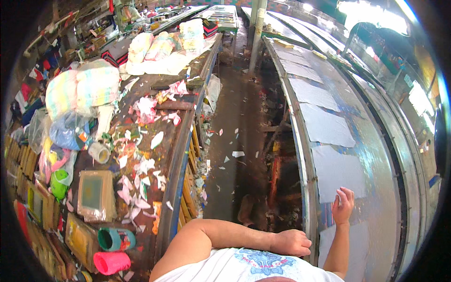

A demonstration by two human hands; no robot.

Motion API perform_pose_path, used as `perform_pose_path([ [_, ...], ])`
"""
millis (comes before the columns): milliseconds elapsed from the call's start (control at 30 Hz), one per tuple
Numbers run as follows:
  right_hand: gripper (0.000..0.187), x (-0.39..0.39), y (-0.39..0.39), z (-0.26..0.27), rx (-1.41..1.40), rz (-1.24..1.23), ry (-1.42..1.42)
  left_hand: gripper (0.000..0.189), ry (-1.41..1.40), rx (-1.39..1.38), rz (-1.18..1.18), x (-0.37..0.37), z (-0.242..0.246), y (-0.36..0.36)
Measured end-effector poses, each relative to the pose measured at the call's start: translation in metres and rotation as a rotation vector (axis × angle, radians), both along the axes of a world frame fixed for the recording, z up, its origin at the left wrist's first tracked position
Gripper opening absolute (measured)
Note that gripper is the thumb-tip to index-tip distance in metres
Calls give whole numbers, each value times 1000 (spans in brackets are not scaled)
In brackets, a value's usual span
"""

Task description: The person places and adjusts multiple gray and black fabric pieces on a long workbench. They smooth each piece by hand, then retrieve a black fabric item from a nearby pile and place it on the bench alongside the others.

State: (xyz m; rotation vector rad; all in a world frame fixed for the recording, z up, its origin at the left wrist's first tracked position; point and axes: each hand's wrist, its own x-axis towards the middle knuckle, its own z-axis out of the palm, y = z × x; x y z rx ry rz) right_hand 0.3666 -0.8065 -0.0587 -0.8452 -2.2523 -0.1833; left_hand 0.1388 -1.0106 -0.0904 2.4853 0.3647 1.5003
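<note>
My left hand (292,243) is curled into a loose fist beside the near edge rail (310,208) of a long table on the right. Nothing shows sticking out of its fingers. My right hand (343,204) is raised above that table, its fingers apart and bent, with nothing seen in it. Beneath and beyond it lies a pale grey fabric piece (336,169). Another grey fabric piece (331,132) lies farther along, in a row of several. A nearer fabric piece (327,243) is partly hidden by my right forearm.
The left table (176,155) carries fabric scraps (137,197), screen-printing frames (95,195), a teal container (116,239), a pink container (112,262) and wrapped fabric bundles (82,86). A littered aisle floor (232,123) runs between the tables. A post (259,35) stands ahead.
</note>
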Motion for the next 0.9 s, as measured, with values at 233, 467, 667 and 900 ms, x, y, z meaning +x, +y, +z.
perform_pose_path([
  [233, 34, -73, 175, -13, 34, -45, 150, 13, 74, -31, 67, -99, 6, 169],
  [467, 31, -243, 347, 33, 86, 122, 199, 14, 93, -41, 70, -175, 30, 316],
  [667, 37, -431, 440, 35, 176, 379, 233, 20, 111, 5, 56, -267, 17, 435],
  [900, 39, -576, 531, 8, 13, 421, 158, 14, 78, 49, 92, -402, 23, 579],
])
